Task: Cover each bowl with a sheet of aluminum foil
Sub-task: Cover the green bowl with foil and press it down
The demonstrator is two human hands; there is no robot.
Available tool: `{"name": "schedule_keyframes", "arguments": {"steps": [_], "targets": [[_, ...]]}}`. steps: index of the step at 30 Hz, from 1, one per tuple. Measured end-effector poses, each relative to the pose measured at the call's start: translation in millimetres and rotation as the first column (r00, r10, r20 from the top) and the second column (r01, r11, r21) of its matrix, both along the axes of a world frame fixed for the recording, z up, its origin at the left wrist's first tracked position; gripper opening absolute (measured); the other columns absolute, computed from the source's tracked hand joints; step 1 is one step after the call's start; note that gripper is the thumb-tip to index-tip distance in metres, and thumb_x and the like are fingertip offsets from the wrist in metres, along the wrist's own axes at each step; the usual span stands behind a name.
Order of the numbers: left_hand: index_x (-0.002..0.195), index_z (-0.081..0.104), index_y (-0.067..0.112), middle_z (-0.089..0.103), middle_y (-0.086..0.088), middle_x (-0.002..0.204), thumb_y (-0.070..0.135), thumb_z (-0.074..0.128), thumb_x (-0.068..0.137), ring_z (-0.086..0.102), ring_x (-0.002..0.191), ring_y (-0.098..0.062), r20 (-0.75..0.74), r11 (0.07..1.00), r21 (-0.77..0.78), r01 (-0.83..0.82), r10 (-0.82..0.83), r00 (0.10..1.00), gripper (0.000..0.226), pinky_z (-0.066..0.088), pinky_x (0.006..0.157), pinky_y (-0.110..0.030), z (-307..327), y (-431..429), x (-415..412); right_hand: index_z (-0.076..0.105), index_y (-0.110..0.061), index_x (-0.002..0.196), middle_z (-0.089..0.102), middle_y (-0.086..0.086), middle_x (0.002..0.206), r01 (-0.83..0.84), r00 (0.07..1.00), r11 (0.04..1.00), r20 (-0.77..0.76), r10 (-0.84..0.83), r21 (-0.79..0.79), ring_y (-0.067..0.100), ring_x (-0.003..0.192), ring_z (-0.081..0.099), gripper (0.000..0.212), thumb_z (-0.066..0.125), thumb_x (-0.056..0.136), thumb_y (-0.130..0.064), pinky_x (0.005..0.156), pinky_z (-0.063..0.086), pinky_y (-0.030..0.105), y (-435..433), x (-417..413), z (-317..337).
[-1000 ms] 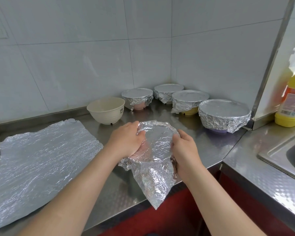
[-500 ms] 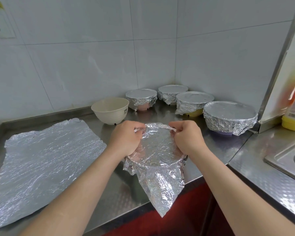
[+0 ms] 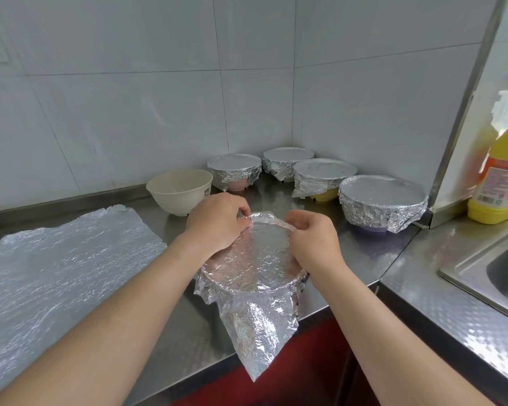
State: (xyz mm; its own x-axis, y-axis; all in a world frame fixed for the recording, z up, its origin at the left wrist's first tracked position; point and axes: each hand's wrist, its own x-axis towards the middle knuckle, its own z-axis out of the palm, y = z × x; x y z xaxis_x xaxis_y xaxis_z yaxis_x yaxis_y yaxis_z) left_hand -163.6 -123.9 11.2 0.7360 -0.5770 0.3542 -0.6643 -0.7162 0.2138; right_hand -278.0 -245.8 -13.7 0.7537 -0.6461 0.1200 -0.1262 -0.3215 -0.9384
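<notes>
Four covered bowls stand in the back corner of the surface. At its front edge, the left hand and right hand pinch foil over a fifth bowl's far rim. The cream bowl and spare sheet are yet to be joined.

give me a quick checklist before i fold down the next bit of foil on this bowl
1. Grip: left hand and right hand pinch the foil at the far rim: ok.
2. Foil spans the whole opening: ok.
3. Near flap tucked in: not ok, it hangs loose past the counter edge.
4. Base under the foil fully on the counter: cannot tell, hidden.
5. Spare foil sheet lies flat, ready for the uncovered cream bowl: ok.
</notes>
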Motion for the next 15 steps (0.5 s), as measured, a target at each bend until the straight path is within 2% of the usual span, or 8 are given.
{"name": "schedule_keyframes", "arguments": {"steps": [1, 3, 5, 6, 8, 10, 12, 15], "targets": [[0.106, 0.066, 0.035, 0.064, 0.007, 0.106, 0.040, 0.064, 0.088, 0.058, 0.103, -0.018, -0.002, 0.999, 0.033, 0.006, -0.006, 1.000, 0.019, 0.047, 0.084, -0.033, 2.4, 4.8, -5.3, 0.054, -0.011, 0.135, 0.057, 0.001, 0.134, -0.008, 1.000, 0.998, 0.020, 0.006, 0.062, 0.020, 0.119, 0.056, 0.057, 0.043, 0.081, 0.007, 0.101, 0.047, 0.040, 0.0, -1.5, -0.8], [0.120, 0.061, 0.036, 0.061, 0.009, 0.120, 0.047, 0.060, 0.089, 0.055, 0.112, -0.015, -0.093, 0.999, -0.008, 0.054, -0.054, 0.994, 0.033, 0.044, 0.094, -0.031, 5.3, 19.2, -25.5, 0.043, -0.011, 0.144, 0.047, -0.001, 0.144, -0.027, 0.999, 0.986, 0.043, 0.020, 0.162, 0.012, 0.124, 0.048, 0.062, 0.042, 0.084, 0.009, 0.102, 0.044, 0.033, -2.6, -4.6, -1.9], [0.122, 0.062, 0.037, 0.059, 0.020, 0.120, 0.059, 0.055, 0.088, 0.055, 0.114, -0.003, -0.192, 0.971, -0.133, 0.200, -0.223, 0.956, 0.041, 0.041, 0.098, -0.024, 1.5, 38.4, -58.0, 0.038, -0.012, 0.147, 0.043, -0.003, 0.146, -0.043, 0.998, 0.970, 0.055, 0.031, 0.238, 0.009, 0.123, 0.045, 0.064, 0.042, 0.087, 0.010, 0.100, 0.041, 0.028, -4.6, -6.8, -4.2], [0.121, 0.064, 0.037, 0.059, 0.026, 0.119, 0.063, 0.050, 0.088, 0.052, 0.114, 0.004, -0.196, 0.940, -0.175, 0.293, -0.325, 0.925, 0.045, 0.039, 0.098, -0.019, -3.5, 45.4, -76.5, 0.040, -0.012, 0.146, 0.044, -0.002, 0.146, -0.043, 0.998, 0.961, 0.058, 0.028, 0.272, 0.013, 0.126, 0.046, 0.063, 0.041, 0.086, 0.010, 0.104, 0.041, 0.032, -4.5, -7.4, -5.9], [0.119, 0.065, 0.035, 0.058, 0.029, 0.120, 0.065, 0.048, 0.087, 0.049, 0.114, 0.009, -0.086, 0.892, -0.151, 0.427, -0.442, 0.893, 0.047, 0.038, 0.095, -0.013, -19.4, 52.5, -100.0, 0.046, -0.013, 0.141, 0.051, 0.003, 0.141, -0.036, 0.998, 0.937, 0.065, 0.015, 0.347, 0.022, 0.127, 0.050, 0.061, 0.039, 0.085, 0.009, 0.109, 0.040, 0.044, -1.4, -7.4, -7.9], [0.117, 0.068, 0.030, 0.065, 0.022, 0.116, 0.057, 0.051, 0.089, 0.055, 0.110, 0.005, 0.072, 0.872, -0.107, 0.478, -0.473, 0.878, 0.043, 0.045, 0.093, -0.021, -36.8, 57.2, -104.4, 0.050, -0.015, 0.138, 0.056, 0.006, 0.136, -0.030, 0.997, 0.905, 0.076, -0.002, 0.424, 0.027, 0.125, 0.052, 0.060, 0.038, 0.084, 0.009, 0.107, 0.041, 0.048, 4.6, -9.4, -10.5], [0.111, 0.072, 0.025, 0.069, 0.017, 0.110, 0.046, 0.056, 0.090, 0.059, 0.107, 0.004, 0.106, 0.845, -0.185, 0.502, -0.491, 0.865, 0.033, 0.045, 0.095, -0.024, -44.3, 62.1, -98.4, 0.050, -0.013, 0.139, 0.055, 0.007, 0.136, -0.012, 0.995, 0.883, 0.094, -0.036, 0.470, 0.026, 0.124, 0.053, 0.061, 0.037, 0.083, 0.010, 0.106, 0.042, 0.046, 11.5, -14.5, -9.9], [0.105, 0.074, 0.027, 0.070, 0.020, 0.107, 0.041, 0.059, 0.085, 0.059, 0.107, 0.009, 0.051, 0.836, -0.309, 0.453, -0.461, 0.886, 0.028, 0.039, 0.104, -0.023, -43.1, 73.1, -89.4, 0.044, -0.014, 0.143, 0.050, 0.001, 0.140, -0.005, 0.990, 0.869, 0.123, -0.064, 0.494, 0.017, 0.124, 0.048, 0.062, 0.041, 0.085, 0.008, 0.099, 0.041, 0.032, 21.7, -25.3, -10.3]]}}
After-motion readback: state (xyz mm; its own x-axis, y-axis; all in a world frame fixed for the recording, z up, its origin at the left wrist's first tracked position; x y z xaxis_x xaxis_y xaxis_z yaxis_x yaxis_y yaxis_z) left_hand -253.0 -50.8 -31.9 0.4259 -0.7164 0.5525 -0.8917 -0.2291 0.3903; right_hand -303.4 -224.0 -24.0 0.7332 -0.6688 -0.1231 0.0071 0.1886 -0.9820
